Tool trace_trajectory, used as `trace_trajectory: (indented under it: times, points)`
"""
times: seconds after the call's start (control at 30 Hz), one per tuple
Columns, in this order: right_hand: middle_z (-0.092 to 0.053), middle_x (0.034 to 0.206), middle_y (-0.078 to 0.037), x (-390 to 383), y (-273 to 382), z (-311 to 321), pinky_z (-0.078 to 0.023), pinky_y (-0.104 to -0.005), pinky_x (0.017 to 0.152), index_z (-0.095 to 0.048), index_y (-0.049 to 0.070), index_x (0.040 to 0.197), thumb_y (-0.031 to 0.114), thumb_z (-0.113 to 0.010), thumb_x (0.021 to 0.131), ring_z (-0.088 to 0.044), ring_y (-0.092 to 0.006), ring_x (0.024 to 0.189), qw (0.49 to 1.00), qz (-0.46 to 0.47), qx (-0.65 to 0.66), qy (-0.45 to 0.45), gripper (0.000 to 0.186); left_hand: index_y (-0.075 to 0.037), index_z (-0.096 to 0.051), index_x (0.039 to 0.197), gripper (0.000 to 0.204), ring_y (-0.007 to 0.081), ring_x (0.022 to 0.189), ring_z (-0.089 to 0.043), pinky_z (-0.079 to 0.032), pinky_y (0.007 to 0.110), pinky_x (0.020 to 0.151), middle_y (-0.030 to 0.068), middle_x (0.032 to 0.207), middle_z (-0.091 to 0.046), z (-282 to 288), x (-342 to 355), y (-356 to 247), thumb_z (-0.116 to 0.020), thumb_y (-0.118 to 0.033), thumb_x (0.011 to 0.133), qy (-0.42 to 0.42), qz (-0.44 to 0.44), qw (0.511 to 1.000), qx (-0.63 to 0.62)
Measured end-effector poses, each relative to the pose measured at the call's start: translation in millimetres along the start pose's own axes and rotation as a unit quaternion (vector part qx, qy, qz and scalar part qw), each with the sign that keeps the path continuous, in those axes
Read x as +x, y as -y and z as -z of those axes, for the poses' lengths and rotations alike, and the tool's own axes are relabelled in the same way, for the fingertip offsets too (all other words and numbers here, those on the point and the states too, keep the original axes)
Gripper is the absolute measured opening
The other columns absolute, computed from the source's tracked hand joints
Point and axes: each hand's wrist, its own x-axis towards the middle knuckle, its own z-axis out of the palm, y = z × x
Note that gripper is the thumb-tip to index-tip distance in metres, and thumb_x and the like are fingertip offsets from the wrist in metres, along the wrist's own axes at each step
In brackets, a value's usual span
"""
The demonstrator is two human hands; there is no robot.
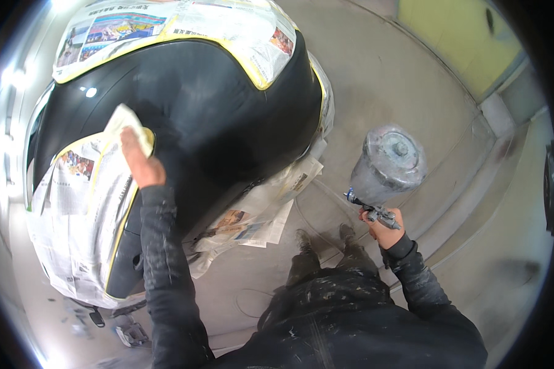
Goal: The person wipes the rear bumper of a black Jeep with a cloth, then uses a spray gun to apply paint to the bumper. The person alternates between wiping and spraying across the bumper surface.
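My left hand point(143, 165) reaches forward with its fingers closed on a folded pale cloth point(123, 118). The cloth lies over the edge where newspaper masking point(80, 178) meets the black car body panel point(197, 104); I cannot tell how firmly it presses. Out to the right, well apart from the car, my right hand point(386, 229) is wrapped round the handle of a paint spray gun point(381, 215). A large, paint-dusted translucent cup point(395, 161) sits on the gun. Yellow tape point(237, 58) borders the masking paper.
More newspaper point(252, 221) hangs from the car's lower edge near my legs. A thin hose point(301, 215) runs across the grey floor point(363, 67) by my shoes. A yellow panel point(461, 43) stands at the far right, and bright lamps point(17, 79) line the left wall.
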Motion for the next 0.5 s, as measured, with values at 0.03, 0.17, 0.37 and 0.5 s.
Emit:
trace_trajectory:
  times: [0.03, 0.17, 0.37, 0.5]
  points:
    - [-0.071, 0.076, -0.008, -2, 0, -9, -0.051, -0.0299, 0.067, -0.073, -0.005, 0.098, 0.019, -0.074, 0.095, -0.06, -0.0102, 0.071, 1.0, 0.017, 0.008, -0.015, 0.024, 0.002, -0.036, 0.156, 0.065, 0.0404, 0.153, -0.03, -0.021, 0.051, 0.126, 0.025, 0.161, -0.038, -16, 9, 6, -0.045, 0.008, 0.092, 0.088, -0.047, 0.994, 0.04]
    - [-0.073, 0.079, -0.01, -13, 3, -44, -0.052, -0.0303, 0.071, -0.074, -0.005, 0.097, 0.019, -0.074, 0.095, -0.062, -0.0109, 0.073, 0.998, -0.027, 0.029, -0.054, 0.025, -0.009, -0.026, 0.163, 0.07, 0.0312, 0.158, -0.021, -0.019, 0.052, 0.126, 0.013, 0.17, -0.026, -71, 23, -3, -0.055, -0.029, 0.103, 0.182, -0.133, 0.962, 0.155]
    - [-0.069, 0.076, -0.005, -22, 8, -107, -0.048, -0.0286, 0.064, -0.073, -0.004, 0.098, 0.02, -0.073, 0.096, -0.06, -0.0097, 0.068, 0.995, -0.07, 0.044, -0.057, 0.024, -0.014, -0.032, 0.161, 0.065, 0.0237, 0.155, -0.029, -0.023, 0.045, 0.125, 0.0075, 0.167, -0.034, -132, 69, -65, -0.054, -0.037, 0.104, 0.199, -0.33, 0.921, 0.053]
    - [-0.069, 0.073, -0.002, -11, 3, -153, -0.046, -0.0274, 0.06, -0.074, -0.004, 0.098, 0.018, -0.073, 0.095, -0.058, -0.0069, 0.064, 0.996, 0.054, 0.033, -0.065, 0.023, -0.014, -0.037, 0.159, 0.061, 0.0239, 0.153, -0.033, -0.026, 0.045, 0.124, 0.0066, 0.164, -0.039, -134, 68, -60, -0.054, -0.036, 0.105, 0.193, -0.388, 0.9, 0.037]
